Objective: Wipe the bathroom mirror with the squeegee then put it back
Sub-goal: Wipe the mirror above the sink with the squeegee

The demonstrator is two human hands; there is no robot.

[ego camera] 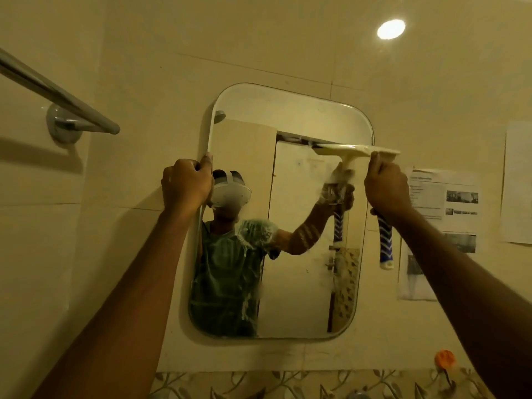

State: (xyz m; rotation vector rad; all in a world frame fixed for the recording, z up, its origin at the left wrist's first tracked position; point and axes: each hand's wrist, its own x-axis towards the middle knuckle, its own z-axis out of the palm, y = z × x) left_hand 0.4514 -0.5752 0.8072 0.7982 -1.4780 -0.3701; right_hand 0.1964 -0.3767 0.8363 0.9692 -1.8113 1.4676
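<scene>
Two hands up at the mirror [302, 269]. Left hand [185, 182] grips its left rim at 9 o'clock, fingers curled round the edge. Right hand [387, 188] is fisted tight round the squeegee [357, 151], with the blue-white handle end sticking out below the fist. Blade is level against the glass at the mirror's 2 o'clock, right end overhanging the rim. Soap streaks on the glass at 7 o'clock. In frame: towel bar [57, 93] at 10 o'clock, printed sheets [449, 203] at 3, orange hook [444, 357] at 5.

A rounded frameless mirror [302, 254] hangs mid-frame, soap-streaked. A cream blue-handled squeegee [357, 151] crosses its right edge, blade level.
</scene>
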